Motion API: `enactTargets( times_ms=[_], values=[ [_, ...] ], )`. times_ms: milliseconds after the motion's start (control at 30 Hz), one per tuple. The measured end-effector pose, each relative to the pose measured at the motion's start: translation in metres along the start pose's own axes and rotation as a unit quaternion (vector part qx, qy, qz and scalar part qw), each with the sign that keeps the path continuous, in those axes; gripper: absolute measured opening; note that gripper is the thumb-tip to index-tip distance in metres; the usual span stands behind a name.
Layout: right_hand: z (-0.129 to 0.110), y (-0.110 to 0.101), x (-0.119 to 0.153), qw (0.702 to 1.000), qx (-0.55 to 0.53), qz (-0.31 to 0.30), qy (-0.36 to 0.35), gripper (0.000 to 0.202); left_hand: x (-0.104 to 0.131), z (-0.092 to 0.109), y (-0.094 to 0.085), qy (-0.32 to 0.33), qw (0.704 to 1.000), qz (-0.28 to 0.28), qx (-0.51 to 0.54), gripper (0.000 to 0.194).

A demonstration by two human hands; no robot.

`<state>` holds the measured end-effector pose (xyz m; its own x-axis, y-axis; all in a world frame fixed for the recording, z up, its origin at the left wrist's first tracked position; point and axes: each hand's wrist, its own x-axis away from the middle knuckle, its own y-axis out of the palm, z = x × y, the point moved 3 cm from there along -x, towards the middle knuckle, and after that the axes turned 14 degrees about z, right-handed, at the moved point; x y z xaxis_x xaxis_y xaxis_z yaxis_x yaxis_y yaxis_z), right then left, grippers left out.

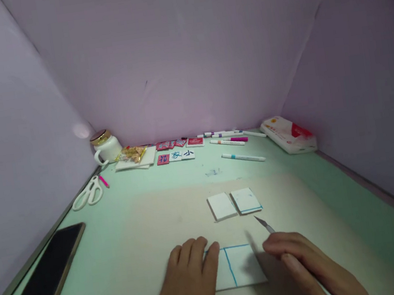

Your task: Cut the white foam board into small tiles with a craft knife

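Note:
My left hand [191,277] lies flat over the left part of a white card [246,265], its fingers stretched out. Blue lines run along the card's top edge and down across it. In my right hand [304,262] is a craft knife [265,225], its pointed blade raised above the table and aimed up and left. Just beyond the blade sit two small white squares [222,206], side by side; the right square [246,200] has a blue line along its near edge. The card's left end is hidden under my left hand.
A phone [40,284] and white scissors [88,193] lie on the left. A lidded mug [107,148], small lettered cards [176,156], several markers [243,157] and a tissue pack [288,134] line the back. Purple walls [184,56] enclose the table on three sides.

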<state>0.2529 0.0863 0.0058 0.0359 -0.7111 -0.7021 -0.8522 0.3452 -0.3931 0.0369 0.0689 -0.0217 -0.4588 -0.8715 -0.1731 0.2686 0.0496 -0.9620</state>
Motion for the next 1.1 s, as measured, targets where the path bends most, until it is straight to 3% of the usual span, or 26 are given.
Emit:
enactTargets(
  times_ms=[100,333,500,700,867,1100],
  values=[
    [-0.002,0.000,0.003,1.000,0.023,-0.001,0.013,0.019,-0.004,0.011,-0.007,-0.034,0.999,-0.015,0.008,0.069],
    [0.000,-0.009,0.002,0.998,0.061,0.007,0.004,0.020,0.005,0.015,-0.001,-0.028,0.993,0.110,0.036,0.066],
    [-0.011,-0.006,0.000,1.000,0.013,-0.011,-0.016,0.019,0.007,0.017,-0.006,-0.044,0.991,0.121,0.043,0.066],
    [-0.021,-0.006,-0.001,0.995,-0.032,0.083,0.034,0.018,0.007,0.022,-0.013,-0.051,0.990,0.129,0.036,0.066],
    [-0.015,-0.009,-0.007,0.998,-0.011,0.062,-0.008,0.017,0.007,0.022,-0.015,-0.054,0.988,0.145,0.030,0.067],
    [-0.014,-0.007,-0.007,0.997,-0.016,0.068,-0.017,0.017,0.009,0.023,-0.015,-0.044,0.984,0.170,0.026,0.068]
  ],
)
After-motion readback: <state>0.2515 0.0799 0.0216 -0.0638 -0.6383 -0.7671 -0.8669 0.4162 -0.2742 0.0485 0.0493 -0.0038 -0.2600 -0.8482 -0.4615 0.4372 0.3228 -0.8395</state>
